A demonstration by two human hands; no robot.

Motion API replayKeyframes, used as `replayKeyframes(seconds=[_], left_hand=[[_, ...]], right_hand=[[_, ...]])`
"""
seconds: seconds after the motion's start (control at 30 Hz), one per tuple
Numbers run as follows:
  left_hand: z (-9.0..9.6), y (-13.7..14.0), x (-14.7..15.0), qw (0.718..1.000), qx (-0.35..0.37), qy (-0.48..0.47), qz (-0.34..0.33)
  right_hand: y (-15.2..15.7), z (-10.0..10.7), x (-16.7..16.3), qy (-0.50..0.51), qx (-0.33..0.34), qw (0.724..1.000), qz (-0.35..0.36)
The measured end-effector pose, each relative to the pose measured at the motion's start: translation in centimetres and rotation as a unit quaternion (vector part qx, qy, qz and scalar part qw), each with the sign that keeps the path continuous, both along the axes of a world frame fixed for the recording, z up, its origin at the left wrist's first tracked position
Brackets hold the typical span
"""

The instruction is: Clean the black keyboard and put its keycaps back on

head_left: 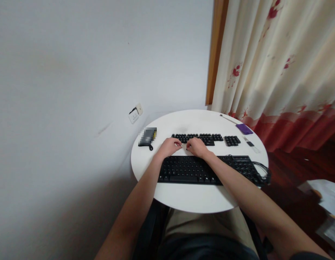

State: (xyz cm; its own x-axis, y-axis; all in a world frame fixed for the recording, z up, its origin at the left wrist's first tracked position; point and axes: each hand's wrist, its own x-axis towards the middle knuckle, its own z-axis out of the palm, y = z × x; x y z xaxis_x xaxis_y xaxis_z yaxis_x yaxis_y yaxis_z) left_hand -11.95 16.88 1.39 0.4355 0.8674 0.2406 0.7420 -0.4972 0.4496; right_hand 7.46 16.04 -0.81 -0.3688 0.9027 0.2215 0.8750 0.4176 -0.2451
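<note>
Nearest is the person's lap, in pale trousers [207, 225], below the rounded edge of a white counter [197, 198]. On the counter lies a black keyboard [186, 169], its long side toward the person, with a looped cable [262, 169] at its right end. The right forearm crosses above it.

Just beyond its far edge, the left hand [171, 146] and right hand [197, 147] face each other, slightly apart. The fingers of both are bent in, tips and thumbs close together; whether they pinch anything small cannot be told.

Right past the hands are keys [210, 138] in rows, with a smaller block [232, 141] to the right. By the look of it, much of the laying out is done; whether the keyboard has any caps left on it is too small to judge, so what remains is unclear.

Left of the keys sits a dark packet [147, 137] with a yellow patch, blurred out. Off to the right are a small dark-and-clear item [250, 143] and a purple cloth [244, 129].

Behind stand a wall socket [133, 116] and a red-flowered curtain [265, 72]. No brand, label or key lettering is readable.
</note>
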Motion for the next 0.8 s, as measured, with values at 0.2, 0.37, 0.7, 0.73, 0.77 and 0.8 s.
replayKeyframes(seconds=[0.2,0.37,0.7,0.73,0.77,0.8], left_hand=[[2.6,-4.9,-2.4,0.998,-0.029,-0.052,-0.035],[1.3,-9.3,-3.4,0.996,-0.047,-0.063,-0.049],[-0.9,-11.3,-3.3,0.995,-0.052,-0.043,-0.07],[-0.9,-11.3,-3.4,0.995,-0.052,-0.041,-0.07],[-0.9,-11.3,-3.4,0.996,-0.051,-0.038,-0.07],[-0.8,-11.2,-3.5,0.996,-0.05,-0.034,-0.072]], right_hand=[[0.0,-0.1,0.0,0.017,-0.011,1.0,0.006],[0.1,-0.2,0.0,0.03,-0.021,0.999,0.004],[0.0,-0.1,0.1,0.036,-0.031,0.999,0.009],[0.0,-0.1,0.1,0.036,-0.032,0.999,0.01],[0.0,-0.1,0.1,0.037,-0.033,0.999,0.01],[0.1,-0.2,0.1,0.037,-0.034,0.999,0.011]])
